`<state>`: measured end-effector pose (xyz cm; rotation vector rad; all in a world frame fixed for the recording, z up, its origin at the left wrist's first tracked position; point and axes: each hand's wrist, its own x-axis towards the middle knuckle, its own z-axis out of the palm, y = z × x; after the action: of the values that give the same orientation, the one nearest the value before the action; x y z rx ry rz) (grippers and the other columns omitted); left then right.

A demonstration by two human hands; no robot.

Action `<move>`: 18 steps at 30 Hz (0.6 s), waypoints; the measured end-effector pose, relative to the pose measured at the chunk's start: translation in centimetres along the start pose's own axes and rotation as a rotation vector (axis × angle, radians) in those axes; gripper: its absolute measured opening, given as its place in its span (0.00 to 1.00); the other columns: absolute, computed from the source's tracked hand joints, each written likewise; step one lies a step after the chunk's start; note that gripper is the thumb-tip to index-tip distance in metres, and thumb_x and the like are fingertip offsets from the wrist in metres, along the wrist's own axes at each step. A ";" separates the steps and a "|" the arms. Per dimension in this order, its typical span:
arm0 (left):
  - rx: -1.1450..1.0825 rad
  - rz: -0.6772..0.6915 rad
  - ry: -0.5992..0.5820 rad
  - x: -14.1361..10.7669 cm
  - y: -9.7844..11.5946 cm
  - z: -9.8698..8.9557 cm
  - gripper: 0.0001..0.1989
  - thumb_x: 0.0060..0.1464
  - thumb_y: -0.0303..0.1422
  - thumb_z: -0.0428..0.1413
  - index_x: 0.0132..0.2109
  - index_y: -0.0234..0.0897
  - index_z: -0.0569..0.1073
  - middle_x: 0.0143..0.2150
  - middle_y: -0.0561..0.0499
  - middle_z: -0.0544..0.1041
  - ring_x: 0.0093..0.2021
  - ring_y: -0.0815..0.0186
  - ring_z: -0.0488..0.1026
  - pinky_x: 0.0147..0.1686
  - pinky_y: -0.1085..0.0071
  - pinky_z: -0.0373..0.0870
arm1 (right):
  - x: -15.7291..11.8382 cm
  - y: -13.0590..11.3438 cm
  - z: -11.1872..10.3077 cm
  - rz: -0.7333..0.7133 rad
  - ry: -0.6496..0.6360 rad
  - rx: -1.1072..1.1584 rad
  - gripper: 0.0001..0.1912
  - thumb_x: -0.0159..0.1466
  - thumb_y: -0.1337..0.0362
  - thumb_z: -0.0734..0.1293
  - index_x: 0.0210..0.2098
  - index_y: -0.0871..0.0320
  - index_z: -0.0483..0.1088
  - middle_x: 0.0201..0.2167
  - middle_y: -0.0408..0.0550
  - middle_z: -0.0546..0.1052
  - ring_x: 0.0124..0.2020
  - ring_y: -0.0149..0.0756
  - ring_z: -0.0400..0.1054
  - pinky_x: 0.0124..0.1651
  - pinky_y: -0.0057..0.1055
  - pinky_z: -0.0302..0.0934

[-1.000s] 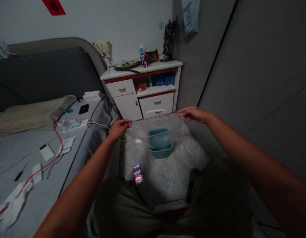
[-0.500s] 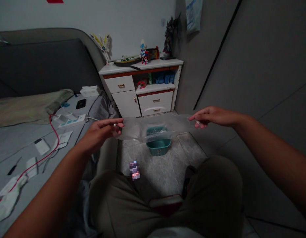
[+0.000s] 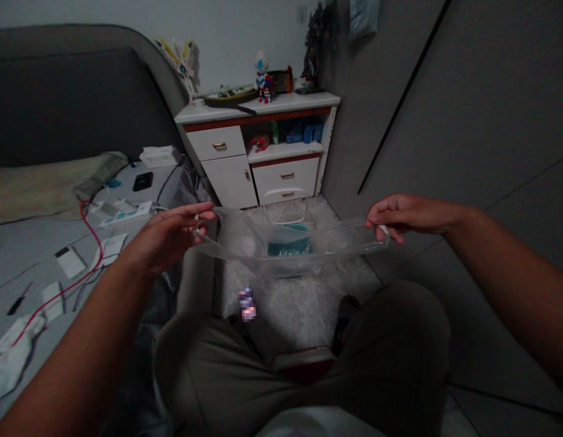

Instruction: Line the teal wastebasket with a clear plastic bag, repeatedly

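Note:
A clear plastic bag [image 3: 235,240] is stretched sideways between my two hands, above the floor. My left hand [image 3: 172,233] grips its left end, with the fingers reaching toward the bag's edge. At the other end, my right hand [image 3: 397,217] pinches the bag between thumb and fingers. The upper and lower edges of the film stand apart near my left hand. Behind and below the bag, a teal plastic bin [image 3: 288,244] rests on the floor, seen mostly through the film.
A bed [image 3: 30,255] on the left holds a power strip [image 3: 126,213], a red cable [image 3: 99,243] and a tissue pack [image 3: 159,156]. Ahead is a white cabinet [image 3: 221,176] with figures on top. A grey wardrobe [image 3: 467,121] lines the right. A blurred-out item [image 3: 247,303] lies on the floor.
My hands have moved farther apart, left hand leftward and right hand rightward. The bag is spread wider and hangs lower, now covering most of the bin. The view has tilted down slightly.

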<state>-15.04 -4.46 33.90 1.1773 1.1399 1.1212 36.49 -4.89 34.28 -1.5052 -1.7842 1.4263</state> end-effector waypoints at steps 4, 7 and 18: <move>-0.083 -0.096 0.017 1.8 -1.9 0.4 0.22 0.45 0.24 0.63 0.50 0.33 0.84 0.46 0.43 0.85 0.29 0.70 0.75 0.26 0.76 0.74 | 1.6 2.1 -0.1 0.073 -0.181 0.020 0.22 0.61 0.46 0.76 0.41 0.60 0.78 0.36 0.52 0.84 0.21 0.26 0.69 0.25 0.24 0.60; -0.099 -0.175 0.018 3.3 -4.2 0.8 0.21 0.45 0.22 0.62 0.49 0.32 0.84 0.47 0.43 0.84 0.29 0.70 0.75 0.26 0.76 0.73 | 3.0 4.0 0.3 0.088 -0.185 -0.023 0.23 0.62 0.45 0.75 0.41 0.60 0.78 0.40 0.52 0.84 0.21 0.24 0.67 0.25 0.24 0.60; 0.186 -0.340 0.038 8.0 -15.0 2.2 0.26 0.40 0.37 0.66 0.49 0.35 0.84 0.55 0.40 0.84 0.35 0.66 0.75 0.31 0.72 0.65 | 9.1 11.3 3.8 0.217 -0.163 -0.124 0.18 0.60 0.53 0.76 0.41 0.61 0.79 0.46 0.54 0.84 0.26 0.28 0.70 0.28 0.25 0.63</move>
<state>-11.56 2.44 18.61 1.0539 1.4369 0.7933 35.79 0.42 20.24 -1.7351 -1.8823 1.6087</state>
